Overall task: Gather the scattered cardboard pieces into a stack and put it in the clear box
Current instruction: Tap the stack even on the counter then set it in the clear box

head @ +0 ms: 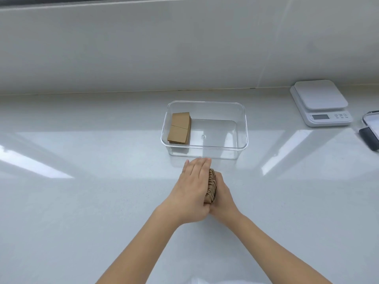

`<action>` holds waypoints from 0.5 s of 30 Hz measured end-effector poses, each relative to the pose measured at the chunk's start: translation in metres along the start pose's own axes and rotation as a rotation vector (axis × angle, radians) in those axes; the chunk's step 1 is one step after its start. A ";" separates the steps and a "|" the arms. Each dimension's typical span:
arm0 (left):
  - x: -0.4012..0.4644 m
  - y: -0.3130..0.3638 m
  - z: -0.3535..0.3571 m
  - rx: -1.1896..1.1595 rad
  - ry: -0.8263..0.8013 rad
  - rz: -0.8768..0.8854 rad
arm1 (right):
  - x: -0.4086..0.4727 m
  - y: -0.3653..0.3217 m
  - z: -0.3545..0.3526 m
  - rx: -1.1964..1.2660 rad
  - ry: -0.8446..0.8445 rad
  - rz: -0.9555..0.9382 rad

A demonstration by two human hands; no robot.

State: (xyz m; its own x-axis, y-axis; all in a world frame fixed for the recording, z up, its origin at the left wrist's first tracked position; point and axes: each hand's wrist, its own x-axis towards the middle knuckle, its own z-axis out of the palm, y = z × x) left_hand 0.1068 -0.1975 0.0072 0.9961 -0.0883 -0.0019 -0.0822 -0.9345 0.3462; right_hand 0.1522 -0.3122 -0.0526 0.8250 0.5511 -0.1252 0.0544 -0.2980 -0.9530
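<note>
A stack of brown cardboard pieces (pixel 211 185) stands on edge on the white counter, pressed between my two palms. My left hand (pixel 191 187) lies flat against its left side, fingers stretched toward the box. My right hand (pixel 222 194) presses the stack's right side and is partly hidden behind the stack. Just beyond my fingertips sits the clear box (pixel 242 128). Two stacks of cardboard pieces (pixel 180 128) rest against the box's left wall; the remaining floor of the box is bare.
A white kitchen scale (pixel 321 102) stands at the back right of the counter. A clear lid with a dark clip (pixel 370 132) lies at the right edge. A white wall rises behind the counter.
</note>
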 end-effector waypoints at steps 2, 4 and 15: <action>0.001 0.003 -0.004 -0.032 0.037 0.038 | -0.002 -0.001 -0.001 0.051 0.059 -0.018; 0.002 0.003 -0.002 -0.083 0.048 0.060 | -0.002 -0.003 -0.004 0.041 0.064 -0.030; -0.021 -0.044 0.024 -0.553 0.050 -0.360 | 0.029 -0.046 -0.005 -1.226 -0.159 -0.300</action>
State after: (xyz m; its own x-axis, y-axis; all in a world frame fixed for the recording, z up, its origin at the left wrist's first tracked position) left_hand 0.0891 -0.1632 -0.0303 0.9597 0.2249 -0.1685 0.2715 -0.5866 0.7630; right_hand 0.1764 -0.2865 -0.0108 0.6182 0.7835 -0.0628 0.7792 -0.6214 -0.0814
